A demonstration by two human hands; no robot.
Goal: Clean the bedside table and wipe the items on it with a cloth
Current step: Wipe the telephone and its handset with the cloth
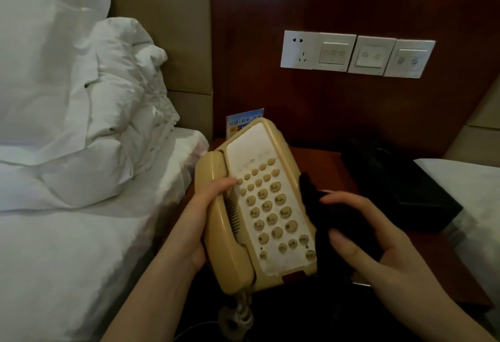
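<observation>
Head view: one telephone [259,206], one cloth [338,222], two hands.

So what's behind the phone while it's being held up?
A blue printed card pokes out above the phone, against the wood wall panel. Its lower part and the tabletop there are hidden.

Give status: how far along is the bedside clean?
Done: nothing visibly. In hand: left hand holds the beige corded telephone lifted; right hand presses a dark cloth to its side. Left: the reddish wooden tabletop, black box, blue card.
</observation>
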